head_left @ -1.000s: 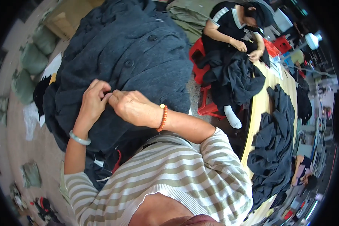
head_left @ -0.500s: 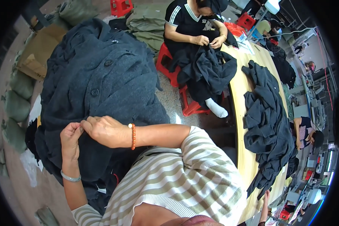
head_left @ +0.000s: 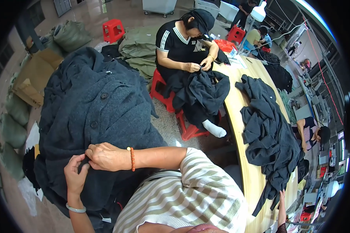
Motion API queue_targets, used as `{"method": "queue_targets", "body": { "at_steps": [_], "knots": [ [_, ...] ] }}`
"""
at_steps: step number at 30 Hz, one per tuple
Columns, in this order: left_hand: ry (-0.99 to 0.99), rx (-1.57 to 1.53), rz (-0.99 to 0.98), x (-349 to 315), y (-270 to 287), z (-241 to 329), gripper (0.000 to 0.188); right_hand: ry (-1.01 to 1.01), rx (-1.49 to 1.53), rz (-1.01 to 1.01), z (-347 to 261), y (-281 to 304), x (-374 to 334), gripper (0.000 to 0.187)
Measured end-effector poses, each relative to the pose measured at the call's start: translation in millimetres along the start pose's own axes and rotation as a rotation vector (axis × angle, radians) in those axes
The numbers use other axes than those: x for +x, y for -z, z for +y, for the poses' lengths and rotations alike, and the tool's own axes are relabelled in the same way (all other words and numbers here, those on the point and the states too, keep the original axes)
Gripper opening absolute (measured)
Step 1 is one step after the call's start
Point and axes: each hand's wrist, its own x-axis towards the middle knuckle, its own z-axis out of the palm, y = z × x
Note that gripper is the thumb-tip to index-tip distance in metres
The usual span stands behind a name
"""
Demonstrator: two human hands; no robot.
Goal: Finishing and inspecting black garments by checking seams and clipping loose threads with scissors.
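Observation:
A large dark grey knit garment (head_left: 116,108) with round dark buttons (head_left: 93,124) is heaped in front of me on the left side. My left hand (head_left: 75,174) pinches a fold of its edge between thumb and fingers. Right beside it, my right hand (head_left: 108,156) is closed on the same edge, its fingertips meeting those of the left. Whether a button or a needle sits between the fingertips is hidden. An orange bead bracelet (head_left: 132,159) circles my right wrist, and a pale bangle (head_left: 76,209) my left.
A co-worker (head_left: 182,46) on a red stool (head_left: 159,87) handles another dark garment (head_left: 198,91). More dark garments (head_left: 266,124) lie on the pale wooden table (head_left: 241,163) at right, where another person's hand (head_left: 282,194) reaches in. A cardboard box (head_left: 39,70) and stuffed sacks (head_left: 13,128) stand at far left.
The view has tilted up, so my hands and the garment appear lower. Both hands stay together on the garment edge; the left thumb and fingers now show dark cloth between them.

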Motion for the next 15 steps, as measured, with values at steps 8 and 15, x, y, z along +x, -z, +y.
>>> {"method": "queue_targets", "body": {
  "at_steps": [8,15],
  "knots": [
    [-0.253,0.366,0.053,13.9,-3.2,13.0,0.012,0.0,0.119,-0.152,8.1,11.7,4.3,0.019],
    [-0.273,0.394,-0.099,19.0,1.5,16.4,0.01,0.022,0.081,-0.138,10.5,2.8,-3.0,0.017]
  ]
}}
